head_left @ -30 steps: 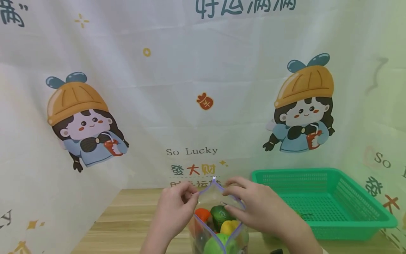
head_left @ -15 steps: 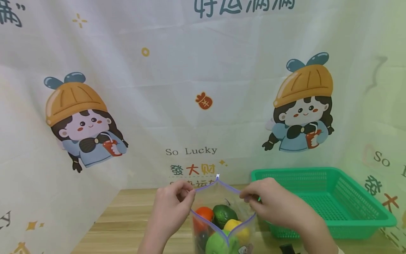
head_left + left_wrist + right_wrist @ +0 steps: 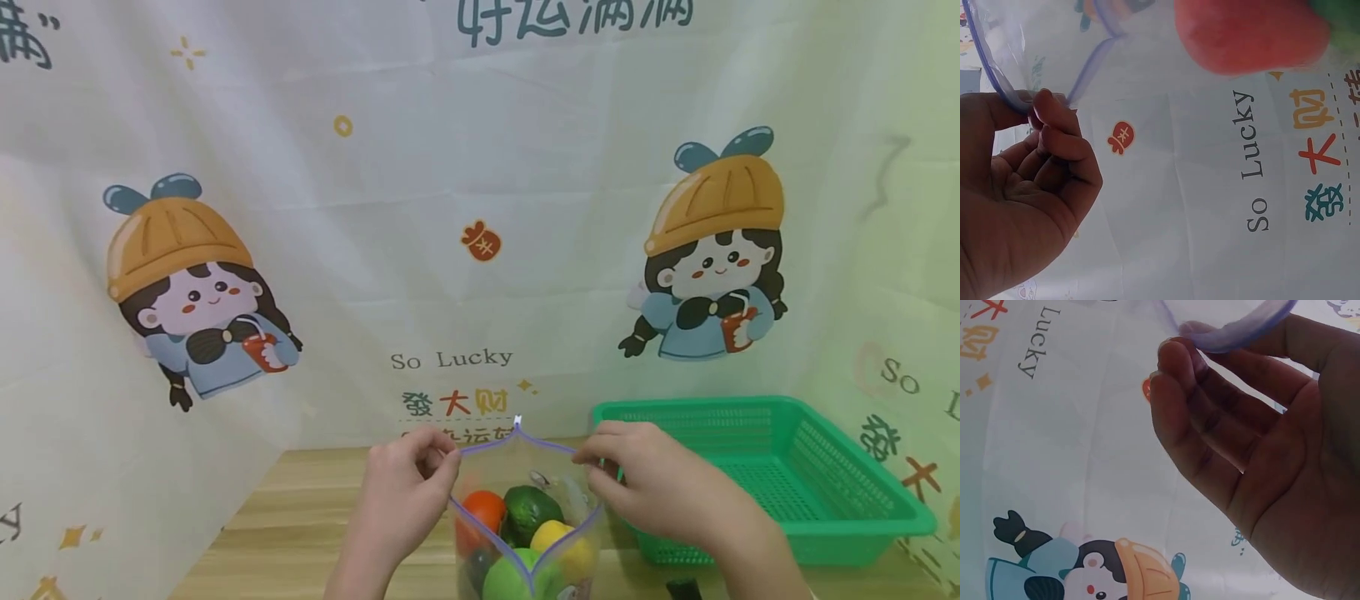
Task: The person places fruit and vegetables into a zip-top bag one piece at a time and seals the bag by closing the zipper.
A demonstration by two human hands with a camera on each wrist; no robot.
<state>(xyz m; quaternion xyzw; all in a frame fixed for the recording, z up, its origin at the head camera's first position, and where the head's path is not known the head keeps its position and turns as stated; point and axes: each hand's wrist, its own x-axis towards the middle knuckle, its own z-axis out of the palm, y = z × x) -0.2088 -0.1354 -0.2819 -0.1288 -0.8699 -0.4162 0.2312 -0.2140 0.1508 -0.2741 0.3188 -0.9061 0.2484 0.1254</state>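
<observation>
A clear zip bag (image 3: 489, 532) with a purple zip edge stands upright, its mouth spread into a diamond. My left hand (image 3: 408, 492) pinches the left side of the rim between thumb and fingers; the left wrist view shows the purple edge (image 3: 994, 75) in that pinch. Opposite it, my right hand (image 3: 663, 487) pinches the right side of the rim. Inside lie a red tomato-like piece (image 3: 483, 510), a dark green avocado-like one (image 3: 532, 508), a yellow one (image 3: 566, 546), a green round one (image 3: 513, 579) and a dark one partly hidden. A white slider (image 3: 517, 420) sits at the far corner.
Behind my right hand, a green plastic basket (image 3: 810, 546) stands on the wooden table (image 3: 300, 517). A small black object (image 3: 682, 588) lies below my right wrist. A printed white cloth (image 3: 375, 250) hangs behind the table and along both sides.
My right hand has moved to the right, going from loosely spread fingers at the rim to a pinch on it. The bag's mouth has widened; my left hand has shifted slightly left.
</observation>
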